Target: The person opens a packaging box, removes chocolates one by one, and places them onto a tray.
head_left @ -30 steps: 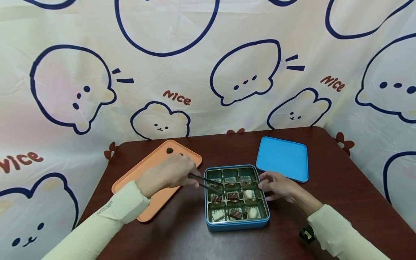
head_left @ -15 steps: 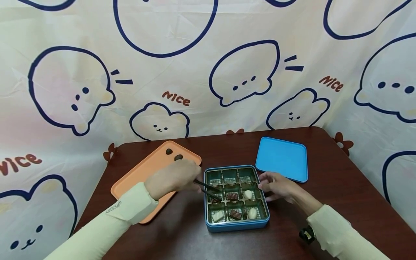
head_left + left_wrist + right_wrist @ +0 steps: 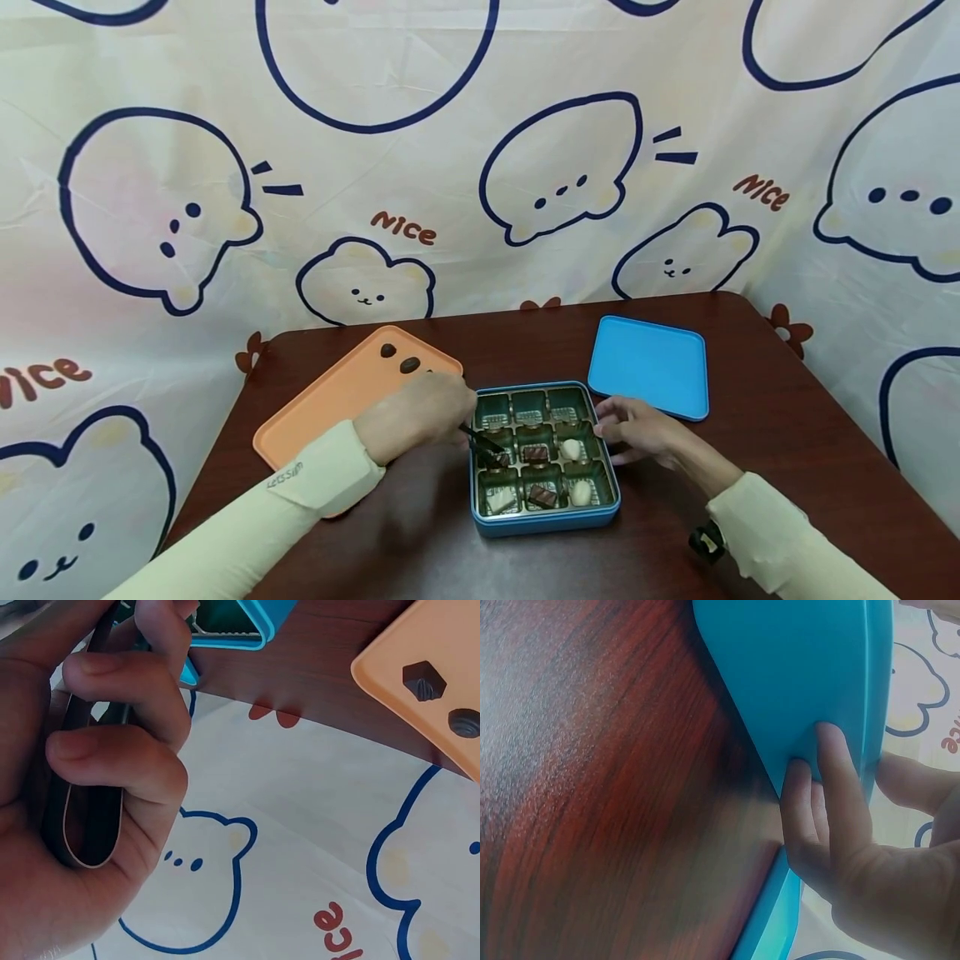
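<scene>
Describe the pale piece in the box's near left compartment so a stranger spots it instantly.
On the dark table, find the blue box with nine compartments. In the row nearest the person, the pale piece sits in the left compartment. It looks angular, unlike the rounded white piece at the row's right end, and paler than the brown piece between them.

The wood-grained table [image 3: 420, 550] gleams, the box [image 3: 547, 523] looks smooth, the tray [image 3: 318, 412] matt plastic, the backdrop [image 3: 450, 179] cloth.
</scene>
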